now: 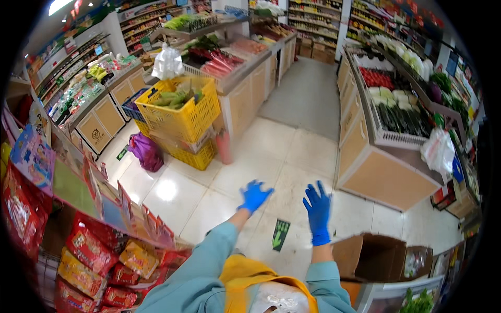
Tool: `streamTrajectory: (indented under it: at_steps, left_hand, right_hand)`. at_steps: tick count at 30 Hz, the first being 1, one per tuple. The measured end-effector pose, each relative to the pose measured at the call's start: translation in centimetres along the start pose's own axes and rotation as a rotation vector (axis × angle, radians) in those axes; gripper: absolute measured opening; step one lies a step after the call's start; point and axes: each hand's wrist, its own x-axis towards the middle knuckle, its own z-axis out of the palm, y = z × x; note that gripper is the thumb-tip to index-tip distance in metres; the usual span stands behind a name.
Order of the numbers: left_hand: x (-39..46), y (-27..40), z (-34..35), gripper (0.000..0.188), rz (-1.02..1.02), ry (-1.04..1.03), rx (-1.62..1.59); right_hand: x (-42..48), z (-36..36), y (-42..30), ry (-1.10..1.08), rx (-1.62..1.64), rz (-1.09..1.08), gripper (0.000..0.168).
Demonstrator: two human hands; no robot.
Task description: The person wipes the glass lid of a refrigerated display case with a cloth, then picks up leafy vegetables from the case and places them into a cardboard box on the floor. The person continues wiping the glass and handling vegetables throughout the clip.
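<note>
My left hand (255, 196), in a blue glove, reaches out over the tiled floor with its fingers spread and nothing in it. To its right my right hand (318, 213), gloved in blue too, is held up with fingers apart, also holding nothing. Beneath and between the hands, a dark green floor sticker with an arrow (281, 234) lies on the pale tiles. Ahead on the left, a yellow plastic crate (184, 111) of green produce, perhaps corn, stands on other crates. A purple plastic bag (145, 152) sits on the floor beside this stack.
A vegetable stand (387, 176) with trays rises on the right; another produce counter (244, 92) stands ahead left. An open cardboard box (375, 256) is at lower right. Red and yellow snack packets (92, 250) fill a display at lower left. A grey floor mat (307, 94) lies in the aisle.
</note>
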Motion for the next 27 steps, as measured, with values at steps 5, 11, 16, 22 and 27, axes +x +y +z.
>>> streamTrajectory:
  at_steps: [5,11,16,22,27]
  left_hand:
    - [5.7,-4.1,-6.0,0.070,-0.428,-0.096,-1.564]
    - [11.8,-7.8,-13.3,0.077,-0.207,-0.767,-2.358]
    - [17.6,-3.9,-14.1,0.065,-0.187,-0.035,-1.160]
    - [28.9,-2.9,-9.9,0.038,0.430,0.310,0.213]
    - [35.9,-23.5,-11.7,0.042,-0.475,0.176,-0.431]
  right_hand:
    - [12.7,9.4,15.9,-0.448,-1.402,-0.764,0.047]
    - [23.7,14.5,17.3,-0.480,-1.662,-0.517,0.055]
    - [31.8,11.0,19.8,-0.326,-0.752,0.036,0.061]
    - [39.0,9.2,16.5,-0.420,0.478,0.595,0.078]
    - [45.9,-0.5,8.3,-0.372,0.182,0.262,0.078]
